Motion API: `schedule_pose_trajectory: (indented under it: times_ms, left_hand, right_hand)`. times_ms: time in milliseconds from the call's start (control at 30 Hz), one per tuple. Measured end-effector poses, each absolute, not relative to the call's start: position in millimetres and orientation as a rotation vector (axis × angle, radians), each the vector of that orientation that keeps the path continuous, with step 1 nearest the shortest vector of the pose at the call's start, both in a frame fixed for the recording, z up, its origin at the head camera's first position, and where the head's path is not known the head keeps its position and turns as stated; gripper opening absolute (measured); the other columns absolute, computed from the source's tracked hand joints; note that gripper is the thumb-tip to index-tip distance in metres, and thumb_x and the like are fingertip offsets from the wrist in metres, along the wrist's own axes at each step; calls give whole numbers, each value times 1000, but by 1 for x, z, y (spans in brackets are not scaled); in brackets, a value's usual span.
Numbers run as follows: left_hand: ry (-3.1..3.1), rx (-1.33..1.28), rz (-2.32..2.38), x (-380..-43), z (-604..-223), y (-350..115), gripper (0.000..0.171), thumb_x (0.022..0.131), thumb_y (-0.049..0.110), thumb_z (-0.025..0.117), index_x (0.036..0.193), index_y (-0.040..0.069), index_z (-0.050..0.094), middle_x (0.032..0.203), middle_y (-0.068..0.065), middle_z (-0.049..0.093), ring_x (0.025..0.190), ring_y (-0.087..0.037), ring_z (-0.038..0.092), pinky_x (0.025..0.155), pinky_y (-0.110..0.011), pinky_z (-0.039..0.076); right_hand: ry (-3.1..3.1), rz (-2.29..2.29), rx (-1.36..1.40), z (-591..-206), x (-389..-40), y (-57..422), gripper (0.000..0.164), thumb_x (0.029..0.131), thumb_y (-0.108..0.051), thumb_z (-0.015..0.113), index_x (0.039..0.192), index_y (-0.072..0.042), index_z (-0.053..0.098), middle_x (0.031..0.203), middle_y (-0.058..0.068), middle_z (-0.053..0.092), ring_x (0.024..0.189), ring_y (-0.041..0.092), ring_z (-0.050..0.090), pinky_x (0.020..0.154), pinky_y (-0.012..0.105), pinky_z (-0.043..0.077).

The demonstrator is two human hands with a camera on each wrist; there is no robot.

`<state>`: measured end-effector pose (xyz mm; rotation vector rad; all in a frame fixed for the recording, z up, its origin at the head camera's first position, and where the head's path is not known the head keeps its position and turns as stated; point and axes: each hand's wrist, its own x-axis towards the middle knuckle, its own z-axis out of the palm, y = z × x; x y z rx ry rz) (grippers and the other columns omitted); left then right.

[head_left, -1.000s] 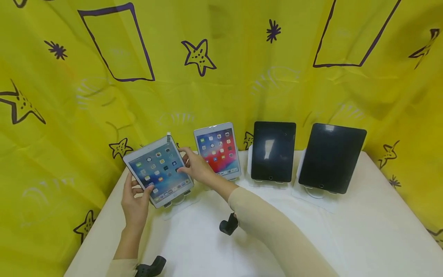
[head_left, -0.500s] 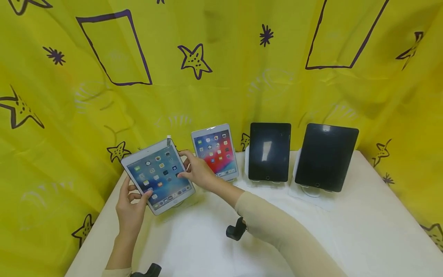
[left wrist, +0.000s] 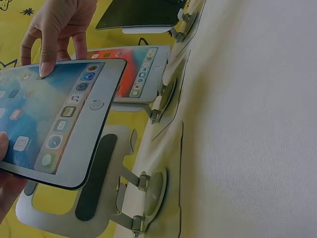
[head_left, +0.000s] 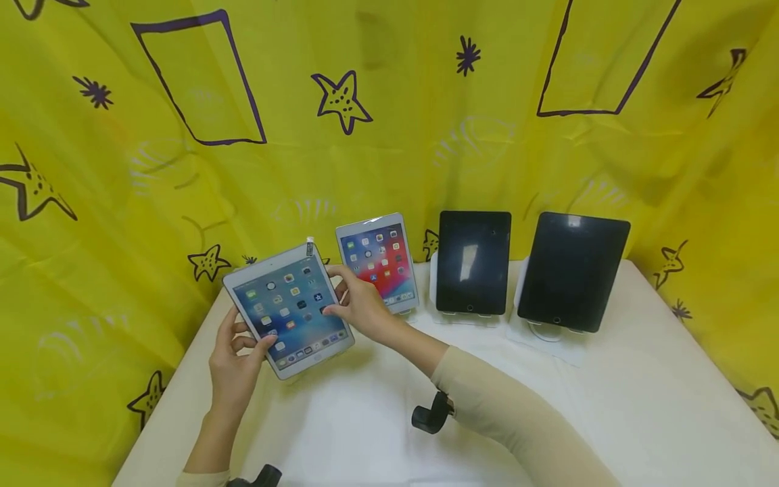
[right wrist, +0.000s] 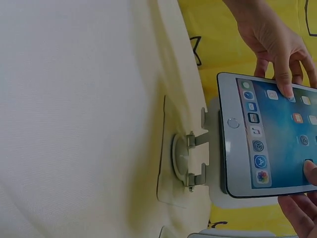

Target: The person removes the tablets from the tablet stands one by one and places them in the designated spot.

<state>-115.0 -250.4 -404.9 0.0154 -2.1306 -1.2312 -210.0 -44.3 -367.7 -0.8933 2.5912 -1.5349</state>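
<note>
yellow printed curtain (head_left: 402, 155) filled the far side; wht table (head_left: 341, 426) stretched nr in front of it. held tablet (head_left: 292, 308), wht frame, blue home screen lit, was tilted at the l end of the row, up in both hands. stand (left wrist: 96, 171) was just behind/below, its lower hooks showing past the tablet's bottom edge. r blk tablet (head_left: 574, 272) stood propped at the r end, screen dark. l blk tablet (head_left: 473, 264) was just l of that, also dark w/ a bright reflection. red-screen tablet (head_left: 386, 260) stood btwn l blk tablet & held tablet, icons lit. r hand (head_left: 362, 304) gripped held tablet's r edge, thumb on screen, fingers behind. l hand (head_left: 236, 362) gripped its lower l edge, thumb also on glass. blk wrist cam (head_left: 429, 416) stuck out nr & r of r hand. little tag (head_left: 310, 247) was on held tablet's far edge, nr its r corner.
</note>
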Motion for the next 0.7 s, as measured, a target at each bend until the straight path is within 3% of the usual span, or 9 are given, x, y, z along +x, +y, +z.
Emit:
schedule_pose_trajectory:
  times_ms: [333, 700]
  left_hand:
    - [-2233, 73, -1461, -109, -400, -247, 82, 77, -6, 73, 146, 18, 35, 98, 3, 43, 71, 1, 55, 59, -15, 54]
    - [-2352, -18, -1476, -109, -407, -237, 80, 78, -4, 72, 146, 11, 33, 99, -5, 49, 73, 1, 55, 63, -15, 54]
  right_hand:
    - [2559, -1564, -869, -369, -198, -27, 57, 79, -12, 76, 126, -9, 43, 83, 5, 57, 70, 13, 53, 61, 17, 49]
    - [2477, -1591, -715, -382, -189, -5, 57, 80, -11, 75, 125, -9, 40, 89, 6, 54, 73, 15, 53, 58, 21, 54]
